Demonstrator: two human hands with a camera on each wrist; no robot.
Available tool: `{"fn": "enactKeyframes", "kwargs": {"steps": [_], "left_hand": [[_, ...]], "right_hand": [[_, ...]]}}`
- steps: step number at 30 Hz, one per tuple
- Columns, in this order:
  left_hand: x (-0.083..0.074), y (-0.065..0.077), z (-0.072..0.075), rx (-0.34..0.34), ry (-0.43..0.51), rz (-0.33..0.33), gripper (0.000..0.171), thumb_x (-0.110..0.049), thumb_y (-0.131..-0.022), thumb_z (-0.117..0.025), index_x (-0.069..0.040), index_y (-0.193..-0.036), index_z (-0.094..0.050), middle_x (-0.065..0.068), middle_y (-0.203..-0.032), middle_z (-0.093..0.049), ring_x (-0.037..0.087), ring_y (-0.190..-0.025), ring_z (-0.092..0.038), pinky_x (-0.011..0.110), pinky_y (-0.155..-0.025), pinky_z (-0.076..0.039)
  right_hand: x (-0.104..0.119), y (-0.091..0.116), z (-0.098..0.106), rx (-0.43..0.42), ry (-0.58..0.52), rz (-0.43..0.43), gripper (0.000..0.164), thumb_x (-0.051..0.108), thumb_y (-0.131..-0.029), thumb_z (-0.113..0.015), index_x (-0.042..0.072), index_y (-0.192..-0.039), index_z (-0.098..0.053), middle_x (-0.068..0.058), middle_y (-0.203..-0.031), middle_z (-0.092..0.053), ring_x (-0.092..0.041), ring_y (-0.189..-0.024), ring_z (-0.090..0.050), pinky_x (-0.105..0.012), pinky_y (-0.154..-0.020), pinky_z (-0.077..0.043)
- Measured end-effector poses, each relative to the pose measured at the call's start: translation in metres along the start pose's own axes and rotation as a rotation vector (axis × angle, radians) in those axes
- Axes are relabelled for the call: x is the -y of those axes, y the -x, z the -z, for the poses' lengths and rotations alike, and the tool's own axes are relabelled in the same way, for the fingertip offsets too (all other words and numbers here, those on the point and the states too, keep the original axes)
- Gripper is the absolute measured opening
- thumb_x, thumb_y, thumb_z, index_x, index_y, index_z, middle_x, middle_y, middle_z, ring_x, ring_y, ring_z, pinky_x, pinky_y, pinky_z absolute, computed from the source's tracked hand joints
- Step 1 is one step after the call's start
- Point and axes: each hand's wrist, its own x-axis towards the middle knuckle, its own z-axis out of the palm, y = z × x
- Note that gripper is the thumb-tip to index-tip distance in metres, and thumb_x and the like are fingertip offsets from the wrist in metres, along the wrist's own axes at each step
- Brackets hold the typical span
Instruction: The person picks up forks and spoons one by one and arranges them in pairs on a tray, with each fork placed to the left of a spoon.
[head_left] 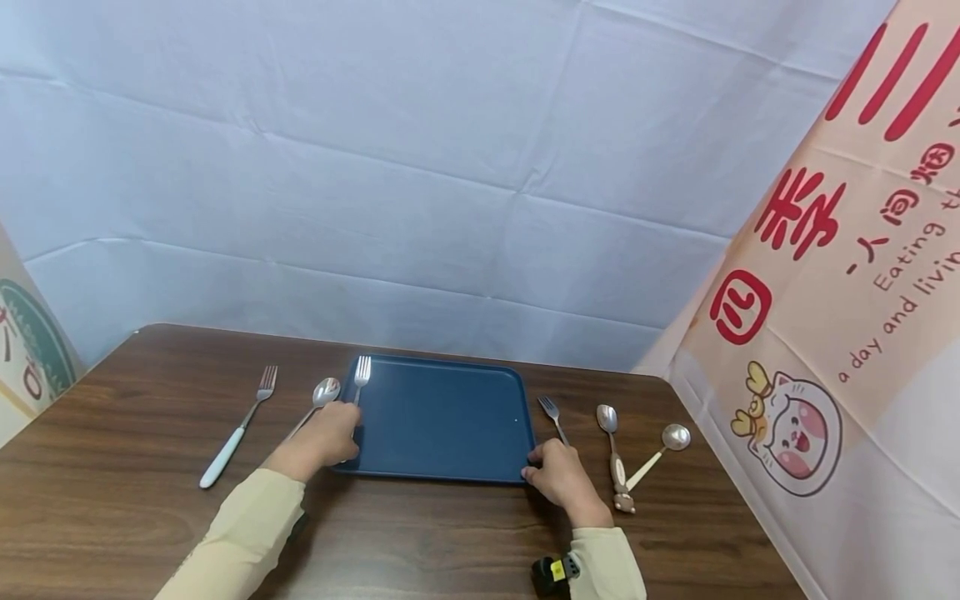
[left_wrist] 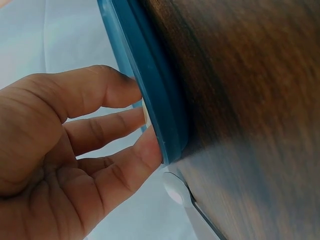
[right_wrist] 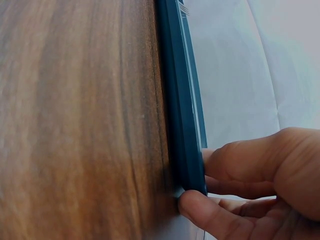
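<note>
A dark blue rectangular tray (head_left: 442, 417) lies on the wooden table. At its front left corner my left hand (head_left: 330, 433) pinches a fork (head_left: 362, 372), its tines over the tray's left side. In the left wrist view a pale bit of the fork's handle (left_wrist: 146, 114) shows between the fingers, by the tray rim (left_wrist: 167, 100); the rest is hidden. My right hand (head_left: 558, 475) grips the tray's front right corner, thumb and finger at the rim (right_wrist: 192, 125). Another fork (head_left: 550, 407) lies right of the tray, its lower end behind that hand.
Left of the tray are a spoon (head_left: 326, 392), close by my left hand, and a fork with a pale blue handle (head_left: 222, 457). To the right lie a bear-handled spoon (head_left: 617, 471) and a cream-handled ladle (head_left: 676, 437). A white cloth (head_left: 390, 208) hangs behind the table.
</note>
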Motion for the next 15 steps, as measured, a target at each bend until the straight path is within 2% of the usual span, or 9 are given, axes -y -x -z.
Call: {"fn": "enactKeyframes", "kwargs": {"steps": [3, 10, 15], "left_hand": [[0.0004, 0.0001, 0.0003, 0.002, -0.007, -0.001, 0.019, 0.005, -0.065, -0.065, 0.002, -0.083, -0.063, 0.006, -0.068, -0.050, 0.020, -0.061, -0.047, 0.032, -0.053, -0.040], [0.0005, 0.0007, 0.0008, 0.004, 0.007, 0.001, 0.024, 0.003, -0.066, -0.067, 0.005, -0.089, -0.063, 0.010, -0.075, -0.055, 0.021, -0.065, -0.049, 0.033, -0.056, -0.045], [0.0002, 0.0024, 0.0042, -0.025, -0.022, -0.039, 0.020, 0.000, -0.066, -0.068, 0.002, -0.086, -0.064, 0.009, -0.076, -0.054, 0.022, -0.068, -0.048, 0.035, -0.058, -0.044]], "right_hand": [[0.0003, 0.0003, -0.0002, -0.001, -0.002, 0.003, 0.020, 0.003, -0.081, -0.068, -0.008, -0.098, -0.067, -0.022, -0.101, -0.063, -0.039, -0.101, -0.056, -0.044, -0.077, -0.048], [0.0007, 0.0005, 0.0001, -0.001, 0.002, -0.006, 0.021, 0.003, -0.081, -0.068, -0.008, -0.098, -0.067, -0.022, -0.102, -0.063, -0.038, -0.101, -0.056, -0.044, -0.077, -0.048], [0.0012, 0.0005, 0.0002, -0.002, 0.001, -0.004, 0.020, 0.003, -0.081, -0.067, -0.008, -0.098, -0.067, -0.022, -0.101, -0.063, -0.038, -0.099, -0.057, -0.043, -0.075, -0.049]]}}
